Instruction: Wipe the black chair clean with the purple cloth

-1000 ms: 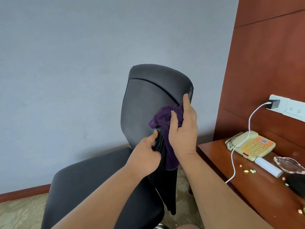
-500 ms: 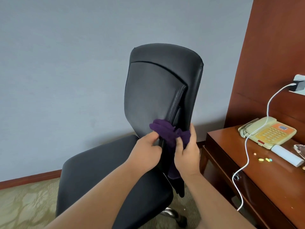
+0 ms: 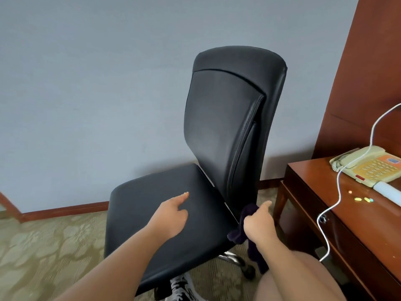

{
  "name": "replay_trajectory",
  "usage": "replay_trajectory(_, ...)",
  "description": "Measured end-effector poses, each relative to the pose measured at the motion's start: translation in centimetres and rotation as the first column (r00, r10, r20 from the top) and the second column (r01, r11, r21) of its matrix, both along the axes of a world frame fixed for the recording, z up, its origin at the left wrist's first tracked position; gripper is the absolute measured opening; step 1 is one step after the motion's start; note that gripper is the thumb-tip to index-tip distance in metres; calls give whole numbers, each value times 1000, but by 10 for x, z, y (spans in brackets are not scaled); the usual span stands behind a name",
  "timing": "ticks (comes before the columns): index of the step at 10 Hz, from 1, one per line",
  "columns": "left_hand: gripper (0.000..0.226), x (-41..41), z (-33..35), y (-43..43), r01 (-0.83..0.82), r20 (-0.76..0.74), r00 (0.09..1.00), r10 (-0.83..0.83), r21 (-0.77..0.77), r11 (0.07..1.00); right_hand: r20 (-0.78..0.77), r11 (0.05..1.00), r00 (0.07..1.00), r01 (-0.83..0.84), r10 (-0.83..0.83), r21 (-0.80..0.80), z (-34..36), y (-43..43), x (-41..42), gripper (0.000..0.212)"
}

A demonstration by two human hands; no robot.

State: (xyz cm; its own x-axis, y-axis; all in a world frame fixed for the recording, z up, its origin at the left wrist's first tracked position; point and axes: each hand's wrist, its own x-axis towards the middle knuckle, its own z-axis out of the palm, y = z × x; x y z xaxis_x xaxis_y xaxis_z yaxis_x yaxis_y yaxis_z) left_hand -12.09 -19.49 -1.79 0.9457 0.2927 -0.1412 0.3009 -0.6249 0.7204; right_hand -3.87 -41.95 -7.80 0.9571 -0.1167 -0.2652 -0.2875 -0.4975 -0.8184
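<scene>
Position of work item: the black chair (image 3: 208, 148) occupies the centre of the frame, with its backrest (image 3: 221, 109) toward the upper centre and its seat (image 3: 147, 231) toward the lower centre. The purple cloth (image 3: 237, 234) is at the lower right of the chair, against the edge where the seat meets the backrest. Part of it hangs down below the seat.

Hand state:
- The right hand (image 3: 258, 222) grips the cloth in curled fingers, with the thumb extended upward.
- The left hand (image 3: 171, 216) holds nothing. Its index finger points forward over the seat and the other fingers are loosely bent. Contact with the seat cannot be confirmed.

Handling, as judged:
- The cloth is soft and light and bunches readily. Hold it wadded in the palm so that a broad face meets the surface and the loose tail does not drag.
- The upholstery looks smooth and slightly glossy, so the cloth should slide with little pressure.
- The chair stands on a chrome base with a castor (image 3: 249, 273) and is likely to roll or turn under a sideways stroke. Brace it with the free hand on the seat or on the backrest edge.

Adjacent items: a wooden desk (image 3: 347, 224) at the right of the frame carries a telephone (image 3: 368, 166) and a white cable (image 3: 339, 183).
</scene>
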Motion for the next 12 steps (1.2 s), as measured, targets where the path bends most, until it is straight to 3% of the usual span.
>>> replay_trajectory(1,63,-19,3,24,-78,13,997,78,5,997,-31,942,976,218,-217,254,3,21,-20,65)
replay_trajectory(2,60,-32,7,45,-122,38,992,120,37,992,-61,860,963,263,-264,436,17,45,-27,45)
replay_trajectory(4,55,-55,11,70,-161,55,986,158,44,986,11,851,997,62,-79,521,60,91,-27,29)
replay_trajectory(7,51,-41,2,118,-166,62,984,167,-10,986,47,893,999,-20,-1,450,74,154,3,36)
replay_trajectory(9,51,-3,-15,153,-188,23,982,188,-14,982,33,931,998,-64,56,359,48,193,62,55)
replay_trajectory(10,51,26,-30,170,-169,-6,986,169,-6,986,-86,939,981,-141,176,314,23,212,96,69)
replay_trajectory(12,55,89,-37,200,-144,-92,985,144,7,990,-169,950,936,-291,307,117,3,249,150,62)
